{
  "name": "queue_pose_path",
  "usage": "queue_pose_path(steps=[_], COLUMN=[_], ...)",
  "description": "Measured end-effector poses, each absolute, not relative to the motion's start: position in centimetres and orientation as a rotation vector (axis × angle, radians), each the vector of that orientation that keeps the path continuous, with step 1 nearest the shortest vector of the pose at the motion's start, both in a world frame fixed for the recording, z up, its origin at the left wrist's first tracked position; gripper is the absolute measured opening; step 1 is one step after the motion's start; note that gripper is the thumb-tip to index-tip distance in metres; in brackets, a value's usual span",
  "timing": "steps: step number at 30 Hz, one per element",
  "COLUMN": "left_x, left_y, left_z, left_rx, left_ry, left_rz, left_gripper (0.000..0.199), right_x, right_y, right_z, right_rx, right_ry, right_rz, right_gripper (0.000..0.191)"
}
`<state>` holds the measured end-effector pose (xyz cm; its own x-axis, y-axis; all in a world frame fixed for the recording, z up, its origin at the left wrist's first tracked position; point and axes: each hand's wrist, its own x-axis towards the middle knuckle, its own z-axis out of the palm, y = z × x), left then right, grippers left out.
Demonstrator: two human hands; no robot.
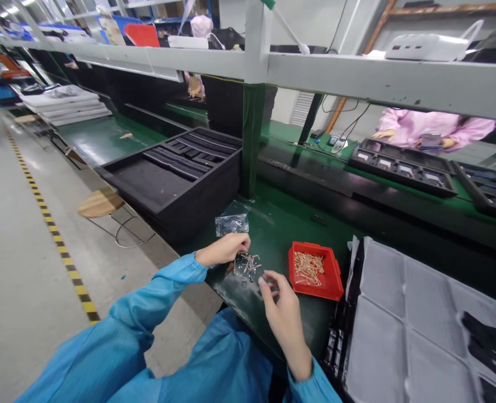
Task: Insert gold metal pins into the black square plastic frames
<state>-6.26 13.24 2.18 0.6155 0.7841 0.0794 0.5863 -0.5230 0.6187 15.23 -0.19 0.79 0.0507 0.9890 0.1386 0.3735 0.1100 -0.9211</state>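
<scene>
Red tray [315,272] of tan pins [308,267] sits just fwd & right of R grip [284,319], on green worktop [281,229]. R grip pinched narrow, thumb to fingers; can't tell if it holds a pin. L grip [223,250] curled, low over small loose pile of pins & metal bits [247,264], btwn both grips; can't tell if it holds any. Clear plastic bag [232,223] lies just past L grip. Black foam tray [168,184] further left, white sheet [399,336] right of R grip. Best pinch one pin at a time, keep pile tight, away from worktop edge.
</scene>
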Motion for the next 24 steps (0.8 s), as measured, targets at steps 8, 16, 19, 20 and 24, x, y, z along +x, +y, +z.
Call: queue_pose_path(steps=[8,16,19,20,24], left_x=[-5.1,-5.1,-4.9,-4.9,-4.7], left_y=[12.1,12.2,12.0,12.0,12.0], left_z=[3.4,3.3,3.2,3.2,2.9], left_rx=[2.296,2.326,2.332,2.333,2.333], left_ry=[0.996,1.022,1.022,1.018,1.0], left_rz=[0.419,0.365,0.358,0.357,0.36], left_gripper=[0.02,0.03,0.03,0.03,0.028], right_x=[13.5,14.0,13.9,13.9,13.8], right_y=[3.0,2.9,2.7,2.7,2.7], right_z=[-1.1,-2.8,-3.0,-3.0,-2.7], right_rx=[-1.389,-1.436,-1.43,-1.417,-1.362], right_ry=[-1.476,-1.445,-1.414,-1.41,-1.394], right_rz=[0.92,0.928,0.954,0.97,1.033], right_gripper=[0.03,0.028,0.033,0.033,0.032])
